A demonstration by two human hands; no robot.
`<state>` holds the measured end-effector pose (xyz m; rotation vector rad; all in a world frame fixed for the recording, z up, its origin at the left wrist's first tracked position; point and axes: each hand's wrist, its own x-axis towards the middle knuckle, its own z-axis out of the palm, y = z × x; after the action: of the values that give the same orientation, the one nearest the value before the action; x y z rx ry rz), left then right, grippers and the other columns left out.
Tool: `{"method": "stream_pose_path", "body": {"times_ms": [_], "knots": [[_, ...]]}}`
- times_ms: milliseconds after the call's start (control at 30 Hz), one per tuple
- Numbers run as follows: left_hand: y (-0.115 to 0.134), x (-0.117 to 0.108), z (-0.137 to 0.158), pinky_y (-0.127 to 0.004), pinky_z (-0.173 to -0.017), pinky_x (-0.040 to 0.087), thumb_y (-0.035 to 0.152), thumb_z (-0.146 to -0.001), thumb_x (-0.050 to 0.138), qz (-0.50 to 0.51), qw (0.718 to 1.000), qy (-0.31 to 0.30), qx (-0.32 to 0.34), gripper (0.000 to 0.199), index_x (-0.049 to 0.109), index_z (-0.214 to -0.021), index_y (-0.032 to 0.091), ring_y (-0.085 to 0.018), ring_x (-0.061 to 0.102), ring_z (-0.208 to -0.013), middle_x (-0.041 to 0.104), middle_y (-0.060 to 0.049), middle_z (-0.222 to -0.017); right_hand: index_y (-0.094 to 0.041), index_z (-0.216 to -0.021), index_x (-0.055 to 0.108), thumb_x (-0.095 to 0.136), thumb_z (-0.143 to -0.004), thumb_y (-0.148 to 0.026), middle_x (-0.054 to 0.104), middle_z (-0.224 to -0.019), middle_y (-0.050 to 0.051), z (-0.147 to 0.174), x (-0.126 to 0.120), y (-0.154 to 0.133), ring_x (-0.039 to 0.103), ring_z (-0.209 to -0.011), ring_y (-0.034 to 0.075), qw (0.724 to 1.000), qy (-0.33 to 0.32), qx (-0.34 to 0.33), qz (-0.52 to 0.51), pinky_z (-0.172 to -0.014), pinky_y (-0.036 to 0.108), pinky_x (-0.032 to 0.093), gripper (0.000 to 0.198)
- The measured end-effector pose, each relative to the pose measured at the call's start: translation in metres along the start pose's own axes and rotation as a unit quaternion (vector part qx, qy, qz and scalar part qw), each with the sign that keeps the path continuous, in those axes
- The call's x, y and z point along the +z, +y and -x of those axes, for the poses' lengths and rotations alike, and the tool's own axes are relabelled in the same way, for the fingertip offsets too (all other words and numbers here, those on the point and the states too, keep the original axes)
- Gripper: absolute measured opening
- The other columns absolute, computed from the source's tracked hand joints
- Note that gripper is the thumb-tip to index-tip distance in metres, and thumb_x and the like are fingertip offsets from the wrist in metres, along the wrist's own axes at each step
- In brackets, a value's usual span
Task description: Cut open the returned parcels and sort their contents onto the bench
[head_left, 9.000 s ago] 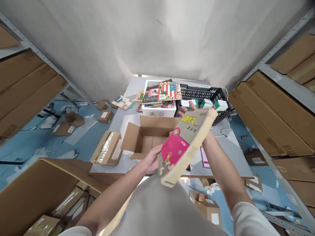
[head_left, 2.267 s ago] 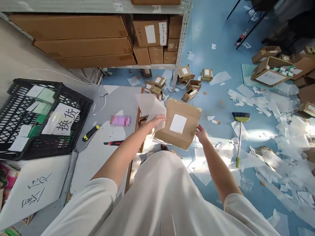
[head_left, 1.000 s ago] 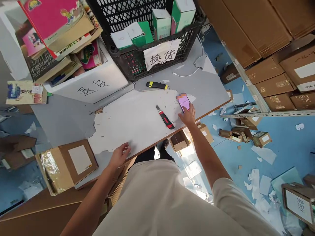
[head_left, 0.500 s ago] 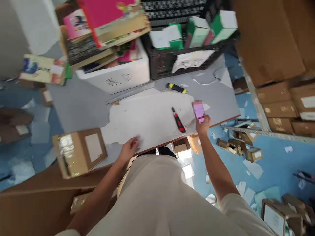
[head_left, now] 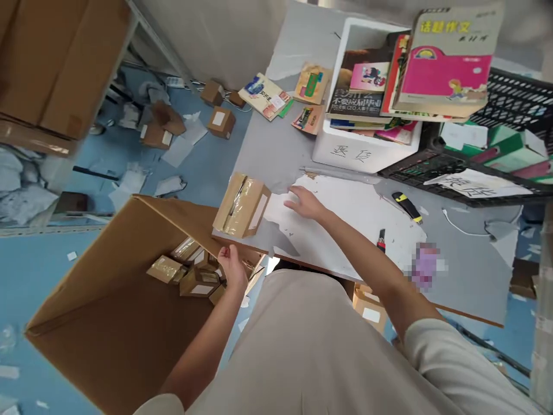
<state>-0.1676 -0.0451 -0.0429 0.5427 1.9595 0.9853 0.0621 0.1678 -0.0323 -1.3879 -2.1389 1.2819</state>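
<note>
A small cardboard box (head_left: 242,206) sealed with shiny clear tape stands at the table's left front corner. My right hand (head_left: 305,202) reaches over the table just right of it, fingers apart and holding nothing. Down by the table edge, my left hand (head_left: 233,268) is loosely curled, with nothing visible in it, beside the rim of a large open carton (head_left: 108,253). Several small taped boxes (head_left: 199,282) lie inside that carton. A phone (head_left: 425,265), blurred by pixels, rests on the table near my right forearm, which partly covers a red-and-black utility knife (head_left: 381,239).
A yellow-and-black utility knife (head_left: 406,207) lies farther back. Behind it stand a white bin (head_left: 363,151) heaped with books and a black crate (head_left: 458,178) holding green-and-white boxes. Loose booklets (head_left: 265,95) sit at the table's left side. Paper scraps and boxes litter the blue floor (head_left: 99,265).
The view has turned left, bringing the large carton into sight. My right hand has let go of the phone and moved left towards the taped box. My left hand has shifted to the carton's rim.
</note>
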Motion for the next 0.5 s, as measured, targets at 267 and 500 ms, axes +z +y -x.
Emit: {"method": "stream_pose_path", "body": {"times_ms": [267, 500], "knots": [[0.053, 0.017, -0.03, -0.038, -0.099, 0.046, 0.075, -0.086, 0.028, 0.292, 0.951, 0.052, -0.09, 0.06, 0.055, -0.117, 0.032, -0.022, 0.047, -0.131, 0.051, -0.003, -0.139, -0.014, -0.142, 0.042, 0.053, -0.089, -0.034, 0.045, -0.147, 0.013, -0.079, 0.066, -0.045, 0.04, -0.137, 0.026, 0.991, -0.033, 0.05, -0.119, -0.116, 0.043, 0.029, 0.058], [0.048, 0.033, -0.01, -0.03, -0.09, 0.051, 0.07, -0.086, 0.042, 0.238, 0.969, 0.016, -0.068, 0.052, 0.057, -0.117, 0.032, -0.018, 0.054, -0.122, 0.056, -0.001, -0.134, -0.019, -0.107, 0.059, 0.06, -0.075, -0.023, 0.065, -0.114, 0.008, 0.032, 0.045, -0.006, 0.06, -0.109, 0.022, 0.956, 0.131, 0.1, -0.241, -0.099, 0.041, 0.049, 0.032]]}}
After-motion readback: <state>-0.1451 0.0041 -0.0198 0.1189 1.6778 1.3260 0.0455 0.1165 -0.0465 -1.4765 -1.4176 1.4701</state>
